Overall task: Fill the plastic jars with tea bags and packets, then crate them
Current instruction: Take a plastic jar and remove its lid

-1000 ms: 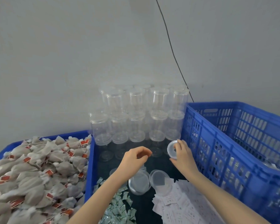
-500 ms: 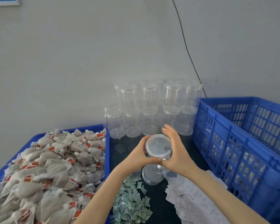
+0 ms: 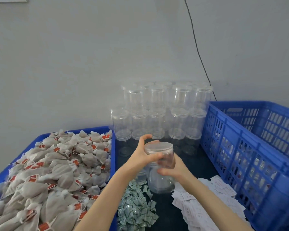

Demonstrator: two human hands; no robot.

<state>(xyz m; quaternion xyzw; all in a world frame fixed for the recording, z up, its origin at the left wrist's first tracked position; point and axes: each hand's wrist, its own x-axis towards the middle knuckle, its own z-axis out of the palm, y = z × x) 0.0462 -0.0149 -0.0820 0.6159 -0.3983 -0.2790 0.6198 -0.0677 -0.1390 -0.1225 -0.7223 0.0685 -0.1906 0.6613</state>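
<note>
**Unscrewing an empty jar, with the filling not yet begun**

Holding a clear plastic jar (image 3: 163,165) over the dark desk (image 3: 195,165), I see both of my hands on it in the head view, the only view I have. My left hand (image 3: 141,155) curls its fingers (image 3: 144,139) round the lid (image 3: 158,147); my right hand (image 3: 175,169) wraps the body of the jar lower down, with the thumb across the front. The jar is upright, near the middle of the desk, and looks empty. I judge this to be the lid coming off, though I cannot tell from here whether it is loose yet.

To my left, a blue tray (image 3: 113,155) is heaped with tea bags (image 3: 57,167). Just in front of me lie a pile of small greenish packets (image 3: 135,204) and, to its right, a spread of white paper packets (image 3: 205,200). Behind the held jar, a stack of lidded empty jars (image 3: 158,110) stands against the wall. On my right is the blue crate (image 3: 240,147); through its slots I can make out some shapes inside, but not what they are.

As far as I can judge, most of the work remains: the stack is untouched, and this jar has yet to be filled, closed and crated.
</note>
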